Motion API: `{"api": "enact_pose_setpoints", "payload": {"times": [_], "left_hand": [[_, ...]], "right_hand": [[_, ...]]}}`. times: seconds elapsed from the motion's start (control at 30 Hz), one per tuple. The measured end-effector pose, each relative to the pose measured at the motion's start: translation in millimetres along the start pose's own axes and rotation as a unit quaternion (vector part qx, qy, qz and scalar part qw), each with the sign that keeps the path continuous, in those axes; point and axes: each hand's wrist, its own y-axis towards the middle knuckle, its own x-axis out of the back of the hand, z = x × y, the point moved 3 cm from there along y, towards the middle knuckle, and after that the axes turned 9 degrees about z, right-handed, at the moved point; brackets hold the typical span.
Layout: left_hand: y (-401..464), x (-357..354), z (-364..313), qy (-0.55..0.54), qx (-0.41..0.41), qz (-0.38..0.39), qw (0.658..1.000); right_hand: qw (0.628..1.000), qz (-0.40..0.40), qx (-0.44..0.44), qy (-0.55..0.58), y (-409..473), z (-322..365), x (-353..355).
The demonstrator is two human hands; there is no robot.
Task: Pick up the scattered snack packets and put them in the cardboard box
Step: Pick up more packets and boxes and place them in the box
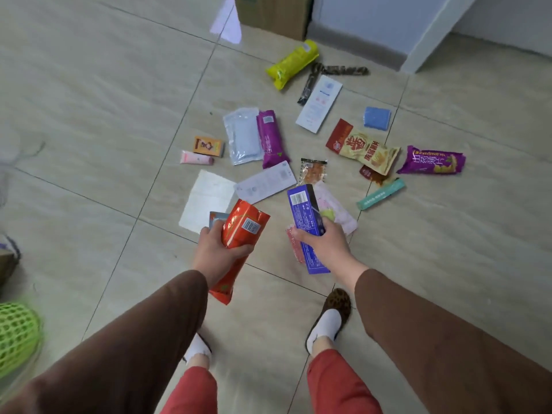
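Standing over the scatter: left hand (212, 249) curled round an orange packet (239, 243), right hand (321, 245) gripping a blue box (306, 222). Both probably light, crinkly, slippery; hold mid-body. Cardboard box (273, 14) waits well beyond, only partly visible.

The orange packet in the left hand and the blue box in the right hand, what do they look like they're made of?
The orange packet in the left hand looks like glossy plastic or foil film: it shines and creases where gripped. The blue box in the right hand looks like printed cardboard, probably coated: flat faces, sharp straight edges, slight sheen.
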Motion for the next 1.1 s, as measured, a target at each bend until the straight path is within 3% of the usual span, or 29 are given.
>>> {"api": "enact_pose_setpoints", "payload": {"times": [0.3, 0.53, 0.77, 1.1], "left_hand": [[-37.7, 154.4, 131.7, -0.036, 0.016, -0.004, 0.999], [-29.3, 270.3, 184.0, -0.032, 0.015, -0.010, 0.999], [34.0, 343.1, 177.3, -0.033, 0.002, -0.004, 0.999], [170.3, 454.1, 99.6, -0.045, -0.014, 0.016, 0.999]], "right_hand": [[1.000, -0.003, -0.001, -0.025, -31.7, 75.1, -185.6], [0.999, 0.003, 0.012, -0.053, -20.4, 139.3, -298.5], [0.998, -0.011, 0.015, -0.060, 32.8, 210.4, -331.2], [0.999, -0.034, -0.002, 0.011, 141.7, 325.2, -330.7]]}}
